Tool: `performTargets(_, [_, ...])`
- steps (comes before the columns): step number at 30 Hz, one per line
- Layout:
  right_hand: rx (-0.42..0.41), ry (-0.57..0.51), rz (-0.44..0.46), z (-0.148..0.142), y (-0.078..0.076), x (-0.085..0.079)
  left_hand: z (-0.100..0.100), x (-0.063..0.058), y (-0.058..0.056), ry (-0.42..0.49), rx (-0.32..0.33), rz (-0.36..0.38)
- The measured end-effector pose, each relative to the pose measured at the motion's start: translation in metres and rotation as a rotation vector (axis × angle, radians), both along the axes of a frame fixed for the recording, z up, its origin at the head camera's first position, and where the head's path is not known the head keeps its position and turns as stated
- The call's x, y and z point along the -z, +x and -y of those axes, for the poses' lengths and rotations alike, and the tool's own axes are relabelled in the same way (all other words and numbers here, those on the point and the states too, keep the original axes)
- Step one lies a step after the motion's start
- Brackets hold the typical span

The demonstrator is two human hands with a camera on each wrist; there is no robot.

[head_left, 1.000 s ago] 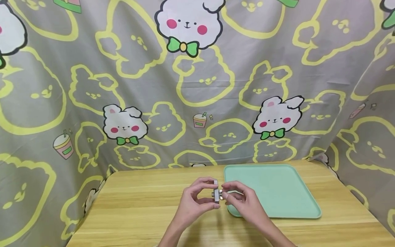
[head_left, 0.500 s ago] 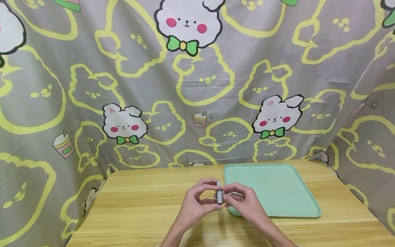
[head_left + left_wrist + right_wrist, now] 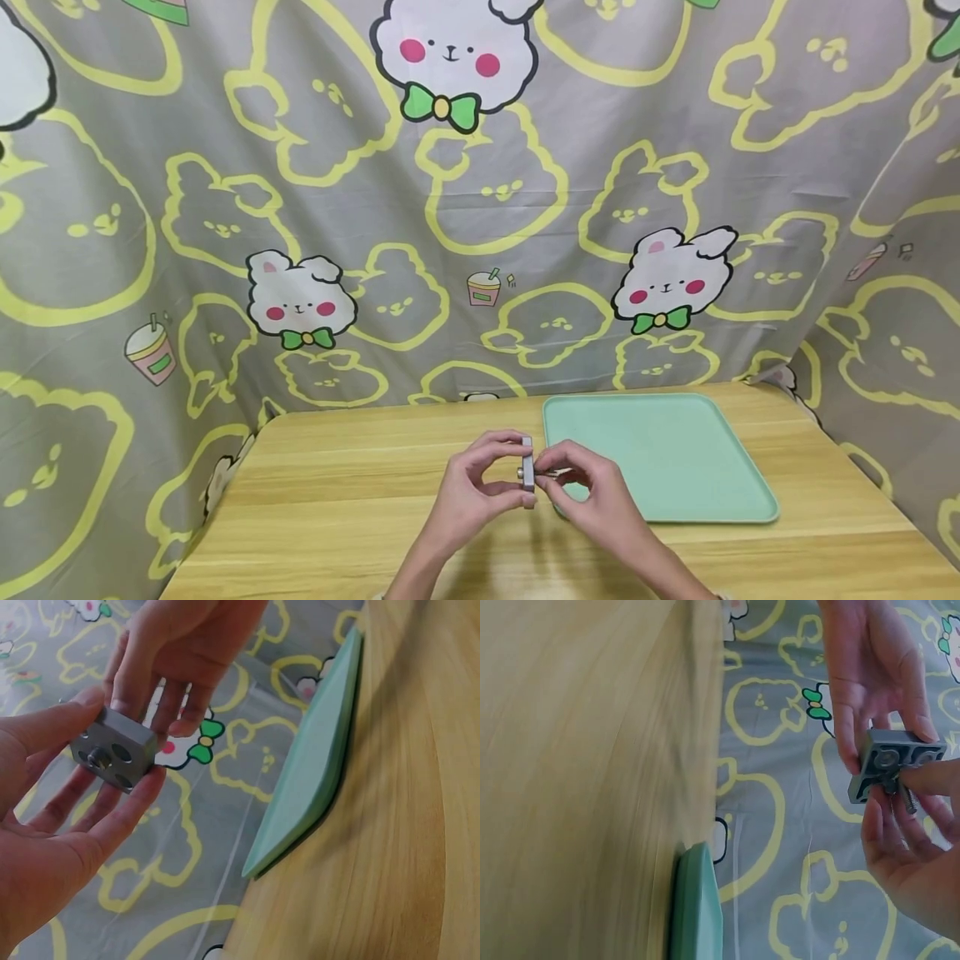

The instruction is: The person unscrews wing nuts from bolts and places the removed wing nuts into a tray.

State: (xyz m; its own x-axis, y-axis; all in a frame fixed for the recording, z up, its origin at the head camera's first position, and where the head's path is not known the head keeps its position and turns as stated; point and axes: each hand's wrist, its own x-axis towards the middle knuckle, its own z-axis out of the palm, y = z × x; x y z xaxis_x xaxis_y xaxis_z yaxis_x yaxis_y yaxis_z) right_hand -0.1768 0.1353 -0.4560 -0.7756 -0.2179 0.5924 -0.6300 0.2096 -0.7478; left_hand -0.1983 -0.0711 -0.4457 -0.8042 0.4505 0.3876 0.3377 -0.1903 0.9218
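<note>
My left hand [image 3: 467, 493] holds a small grey block [image 3: 528, 465] by its edges, upright above the table. In the left wrist view the block shows several round holes and a bolt end [image 3: 97, 757] sticking out of its face. At the block's other face, my right hand [image 3: 600, 497] pinches a small metal fastener between thumb and fingers, which largely hide it. A threaded rod [image 3: 909, 799] shows beside those fingers in the right wrist view. I cannot tell whether the rod and the pinched fastener are one piece.
A pale green tray [image 3: 660, 458] lies on the wooden table [image 3: 337, 492], right of and behind the hands. A grey curtain [image 3: 525, 208] with rabbit drawings hangs along the back and both sides.
The right fingers have shifted their grip on the fastener; its wing-like tabs, plain to see a second ago, are now mostly covered. The left hand keeps hold of the block, barely moving.
</note>
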Motion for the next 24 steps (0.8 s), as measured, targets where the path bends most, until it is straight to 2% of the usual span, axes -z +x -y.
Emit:
performTargets(7, [0.017, 0.084, -0.375, 0.002, -0.005, 0.003, 0.002, -0.001, 0.000, 0.029, 0.020, 0.016])
performTargets(9, [0.020, 0.089, -0.440, 0.003, -0.006, 0.004, 0.002, -0.002, 0.000, 0.033, 0.017, 0.019])
performTargets(12, [0.023, 0.094, -0.471, 0.003, -0.008, 0.005, 0.002, -0.003, -0.001, 0.041, 0.020, 0.008])
performTargets(16, [0.028, 0.095, -0.441, 0.002, -0.007, 0.001, 0.001, -0.003, -0.002, 0.043, 0.016, 0.006])
performTargets(18, [0.022, 0.089, -0.387, 0.001, -0.005, -0.002, 0.002, -0.003, -0.002, 0.039, 0.007, 0.012])
performTargets(20, [0.003, 0.064, -0.283, -0.001, -0.002, -0.006, 0.002, -0.003, -0.001, 0.035, 0.002, 0.018])
performTargets(24, [-0.047, -0.046, -0.018, -0.006, 0.002, -0.011, 0.001, -0.005, 0.000, 0.033, -0.003, 0.021])
